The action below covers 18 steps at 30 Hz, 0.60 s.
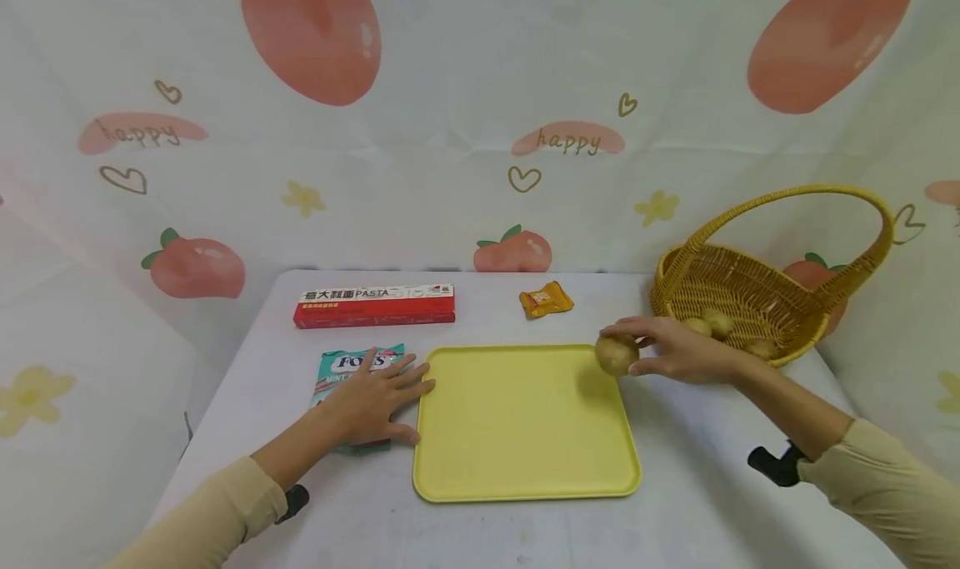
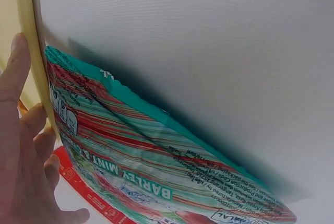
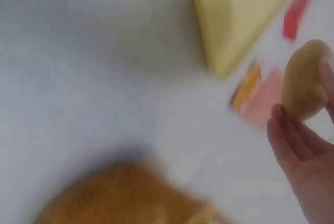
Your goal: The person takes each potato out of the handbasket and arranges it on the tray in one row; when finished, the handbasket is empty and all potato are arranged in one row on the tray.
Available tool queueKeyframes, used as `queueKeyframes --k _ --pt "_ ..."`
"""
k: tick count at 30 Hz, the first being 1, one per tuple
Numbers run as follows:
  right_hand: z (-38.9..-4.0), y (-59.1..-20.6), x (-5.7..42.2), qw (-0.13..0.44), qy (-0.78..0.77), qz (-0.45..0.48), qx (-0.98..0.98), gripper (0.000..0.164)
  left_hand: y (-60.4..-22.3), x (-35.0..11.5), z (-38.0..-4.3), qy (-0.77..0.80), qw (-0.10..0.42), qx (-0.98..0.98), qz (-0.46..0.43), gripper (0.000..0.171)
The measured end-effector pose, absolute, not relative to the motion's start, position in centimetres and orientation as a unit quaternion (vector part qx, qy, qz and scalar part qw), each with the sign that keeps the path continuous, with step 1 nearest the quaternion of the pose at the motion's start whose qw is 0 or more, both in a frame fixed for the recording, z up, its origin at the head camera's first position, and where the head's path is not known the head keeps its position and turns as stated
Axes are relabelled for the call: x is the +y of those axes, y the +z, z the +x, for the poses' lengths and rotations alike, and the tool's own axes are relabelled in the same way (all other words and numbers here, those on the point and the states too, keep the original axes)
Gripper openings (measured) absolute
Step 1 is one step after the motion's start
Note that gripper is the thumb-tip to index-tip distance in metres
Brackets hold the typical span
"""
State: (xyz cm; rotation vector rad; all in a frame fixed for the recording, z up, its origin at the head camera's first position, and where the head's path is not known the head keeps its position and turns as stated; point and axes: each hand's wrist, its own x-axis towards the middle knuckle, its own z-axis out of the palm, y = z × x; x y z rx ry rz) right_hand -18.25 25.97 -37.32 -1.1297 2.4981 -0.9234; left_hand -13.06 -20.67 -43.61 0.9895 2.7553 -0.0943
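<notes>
My right hand (image 1: 678, 351) pinches a brown potato (image 1: 617, 355) between thumb and fingers, above the right edge of the yellow tray (image 1: 525, 427). In the right wrist view the potato (image 3: 307, 80) sits against the fingertips, apart from the tray. My left hand (image 1: 375, 402) has its fingers spread, with fingertips at the tray's left rim. Beneath that hand lies a teal candy bag (image 1: 341, 367), its printed back (image 2: 135, 145) showing in the left wrist view. A wicker basket (image 1: 738, 286) stands tipped toward me at the right, with several potatoes (image 1: 718, 323) inside.
Behind the tray lie a red and white pasta box (image 1: 375, 306) at the left and a small orange packet (image 1: 546, 300) nearer the middle. The basket's tall handle (image 1: 795, 190) arches over the right side. A printed cloth (image 1: 420, 161) hangs behind the table.
</notes>
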Motion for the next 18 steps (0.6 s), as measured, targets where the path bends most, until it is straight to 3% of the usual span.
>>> queueKeyframes --k 4,18 --pt "-18.7 -39.1 22.0 0.161 -0.312 -0.396 0.848 0.051 -43.7 -20.7 -13.1 -0.035 0.105 0.934 0.338 0.083" --pt "-19.6 -43.5 9.8 0.131 -0.28 -0.444 0.841 0.051 -43.7 -20.7 -13.3 -0.045 0.107 0.933 0.339 0.083"
